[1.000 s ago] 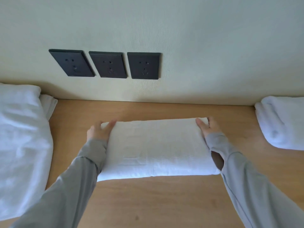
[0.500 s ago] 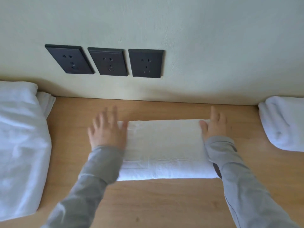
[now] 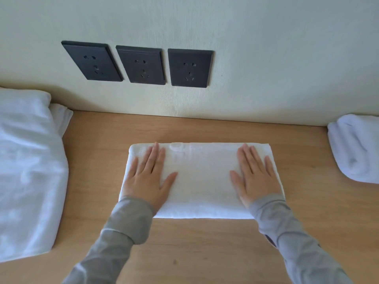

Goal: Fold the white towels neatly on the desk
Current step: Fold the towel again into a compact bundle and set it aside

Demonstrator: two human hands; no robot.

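- At centre of the frame, on the wooden desk [image 3: 205, 242]: folded white towel [image 3: 203, 177], lying flat as a rectangle, its long axis running left to right, parallel to the wall; thick folded edge facing the lower frame.
- Left hand [image 3: 148, 179]: lying palm-down on the towel's left part, fingers spread and pointing toward the wall, gripping nothing.
- Right hand [image 3: 255, 177]: pressing flat on the towel's right part, fingers extended likewise, closing on nothing.
- Grey sleeves [image 3: 127, 226]: covering both forearms.
- Left edge: large white towel pile [image 3: 26, 171], lying rumpled.
- Right edge: rolled white towel [image 3: 356, 148], sitting apart.
- Upper left: three dark sockets [image 3: 141, 65], sitting in a row on the wall.
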